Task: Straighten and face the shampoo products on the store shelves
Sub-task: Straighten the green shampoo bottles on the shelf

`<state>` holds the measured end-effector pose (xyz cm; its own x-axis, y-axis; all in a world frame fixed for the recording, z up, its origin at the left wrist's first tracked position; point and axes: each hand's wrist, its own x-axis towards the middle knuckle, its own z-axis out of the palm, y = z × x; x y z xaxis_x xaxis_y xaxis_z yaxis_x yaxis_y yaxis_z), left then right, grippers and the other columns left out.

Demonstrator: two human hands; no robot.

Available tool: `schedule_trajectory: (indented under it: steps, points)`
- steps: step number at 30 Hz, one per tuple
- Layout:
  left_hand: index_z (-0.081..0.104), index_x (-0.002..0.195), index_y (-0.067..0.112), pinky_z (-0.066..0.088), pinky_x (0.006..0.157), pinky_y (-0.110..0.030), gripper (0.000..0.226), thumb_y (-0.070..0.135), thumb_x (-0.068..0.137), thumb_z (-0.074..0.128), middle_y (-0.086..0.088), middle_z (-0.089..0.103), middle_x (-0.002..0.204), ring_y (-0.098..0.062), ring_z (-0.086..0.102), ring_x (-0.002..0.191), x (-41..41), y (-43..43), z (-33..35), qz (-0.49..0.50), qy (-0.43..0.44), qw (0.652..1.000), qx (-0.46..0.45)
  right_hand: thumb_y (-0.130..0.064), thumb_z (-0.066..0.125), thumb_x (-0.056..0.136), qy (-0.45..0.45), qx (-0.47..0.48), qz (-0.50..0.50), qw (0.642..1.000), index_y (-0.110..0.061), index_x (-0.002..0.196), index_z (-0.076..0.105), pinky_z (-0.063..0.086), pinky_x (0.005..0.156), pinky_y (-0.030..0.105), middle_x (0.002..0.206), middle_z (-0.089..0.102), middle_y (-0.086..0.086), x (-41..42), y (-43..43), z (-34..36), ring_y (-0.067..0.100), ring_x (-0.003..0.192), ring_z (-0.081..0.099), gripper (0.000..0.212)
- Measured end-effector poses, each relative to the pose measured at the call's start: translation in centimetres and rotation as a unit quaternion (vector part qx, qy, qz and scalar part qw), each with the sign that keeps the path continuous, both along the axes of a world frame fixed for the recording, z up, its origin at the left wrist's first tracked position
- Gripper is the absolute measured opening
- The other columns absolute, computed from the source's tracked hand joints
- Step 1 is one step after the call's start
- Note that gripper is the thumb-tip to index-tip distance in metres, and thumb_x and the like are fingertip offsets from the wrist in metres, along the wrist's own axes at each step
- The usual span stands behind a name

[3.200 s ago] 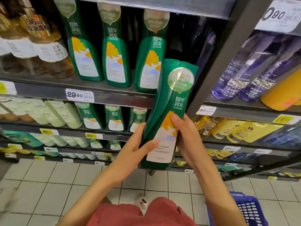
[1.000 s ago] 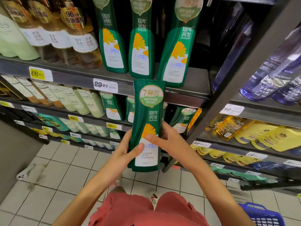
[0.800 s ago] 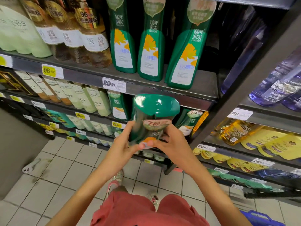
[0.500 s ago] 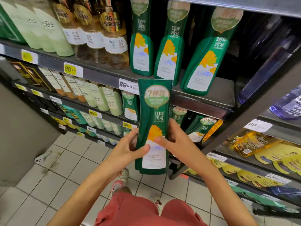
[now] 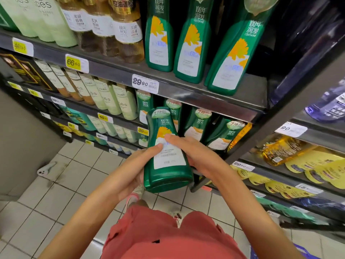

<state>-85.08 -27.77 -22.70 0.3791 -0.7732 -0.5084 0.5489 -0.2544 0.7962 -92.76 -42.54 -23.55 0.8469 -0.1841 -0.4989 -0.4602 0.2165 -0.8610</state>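
Left grip (image 5: 128, 171) and right grip (image 5: 196, 156) both clamp a green shampoo bottle (image 5: 168, 176) (label facing up), its top tilted toward matching shelved bottles (image 5: 198, 126).

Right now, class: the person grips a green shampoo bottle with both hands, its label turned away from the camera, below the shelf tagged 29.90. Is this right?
Not quite. The head view shows the green shampoo bottle with its label facing the camera, not turned away. The rest holds: the left hand and right hand both grip it, below the shelf carrying the 29.90 price tag.
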Motion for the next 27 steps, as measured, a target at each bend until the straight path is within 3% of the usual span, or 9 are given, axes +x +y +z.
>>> schedule_trajectory:
  steps: [3, 6, 11, 15, 17, 21, 24, 27]
  points:
    - [0.06, 0.112, 0.017, 0.055, 0.066, -0.02, 0.041, 0.029, 0.074, 0.061, -0.003, 0.072, 0.105, -0.015, 0.069, 0.094, -0.4, 0.2, -0.4, 0.0, -0.042, 0.999, -0.031, -0.043, 0.053, 0.091, -0.046, -0.023, -0.02, 0.998, -0.024, 0.115, 0.061, 0.053, 0.087, 0.023, 0.111, 0.07, -0.008, -1.8, 0.1, -0.3, 0.011, 0.105, 0.065, 0.032]
    - [0.049, 0.124, 0.026, 0.051, 0.08, -0.015, 0.048, 0.025, 0.077, 0.059, 0.009, 0.066, 0.117, -0.006, 0.062, 0.108, -1.3, 0.0, -0.5, -0.025, -0.142, 0.987, -0.066, -0.038, 0.058, 0.081, -0.107, -0.02, -0.055, 0.992, -0.029, 0.12, 0.055, 0.052, 0.085, 0.022, 0.112, 0.069, -0.012, -4.2, 0.5, -0.7, 0.007, 0.107, 0.063, 0.04]
    - [0.039, 0.128, 0.033, 0.041, 0.087, -0.006, 0.05, 0.021, 0.082, 0.055, 0.028, 0.058, 0.119, 0.008, 0.052, 0.114, -2.9, -2.6, 0.4, -0.082, -0.268, 0.952, -0.123, -0.026, 0.061, 0.078, -0.198, -0.076, -0.187, 0.959, -0.028, 0.121, 0.051, 0.049, 0.081, 0.014, 0.109, 0.07, -0.013, -6.9, 0.8, -0.7, 0.002, 0.103, 0.064, 0.045]
    - [0.041, 0.128, 0.032, 0.043, 0.101, -0.029, 0.046, 0.028, 0.085, 0.059, 0.018, 0.06, 0.118, 0.001, 0.054, 0.114, -2.9, -6.3, 0.6, -0.093, -0.337, 0.932, -0.093, -0.028, 0.059, 0.078, -0.238, -0.128, -0.318, 0.909, -0.023, 0.122, 0.054, 0.05, 0.078, 0.014, 0.109, 0.07, -0.006, -7.3, -0.2, 0.7, 0.004, 0.1, 0.065, 0.044]
    - [0.044, 0.12, 0.037, 0.042, 0.101, -0.027, 0.04, 0.022, 0.087, 0.061, 0.009, 0.058, 0.121, -0.001, 0.054, 0.113, -2.8, -8.1, 0.9, -0.107, -0.351, 0.924, -0.109, -0.03, 0.06, 0.079, -0.259, -0.156, -0.364, 0.881, -0.027, 0.118, 0.055, 0.05, 0.08, 0.016, 0.106, 0.07, -0.009, -7.2, -1.1, 1.5, 0.005, 0.1, 0.065, 0.04]
    - [0.047, 0.111, 0.037, 0.041, 0.081, -0.002, 0.037, 0.01, 0.089, 0.059, 0.015, 0.06, 0.11, 0.017, 0.054, 0.095, -2.9, -11.3, 2.0, -0.086, -0.385, 0.907, -0.145, -0.027, 0.061, 0.085, -0.242, -0.205, -0.441, 0.84, -0.03, 0.118, 0.05, 0.052, 0.083, 0.027, 0.108, 0.067, 0.0, -6.4, -2.6, 2.7, 0.009, 0.099, 0.065, 0.035]
    - [0.047, 0.124, 0.022, 0.04, 0.081, -0.002, 0.038, 0.006, 0.09, 0.056, 0.011, 0.06, 0.111, 0.017, 0.053, 0.095, -3.2, -13.1, 2.2, -0.056, -0.404, 0.899, -0.16, -0.019, 0.054, 0.094, -0.212, -0.262, -0.44, 0.832, -0.02, 0.133, 0.042, 0.051, 0.087, 0.023, 0.115, 0.063, -0.001, -5.8, -3.6, 3.4, 0.003, 0.101, 0.062, 0.041]
    - [0.047, 0.127, 0.021, 0.041, 0.085, -0.004, 0.039, 0.005, 0.092, 0.053, 0.006, 0.059, 0.115, 0.004, 0.054, 0.102, -3.6, -14.3, 2.6, -0.052, -0.409, 0.893, -0.183, -0.017, 0.045, 0.099, -0.163, -0.344, -0.412, 0.827, -0.018, 0.145, 0.03, 0.043, 0.096, 0.016, 0.131, 0.052, -0.004, -5.7, -4.3, 4.0, 0.001, 0.115, 0.052, 0.049]
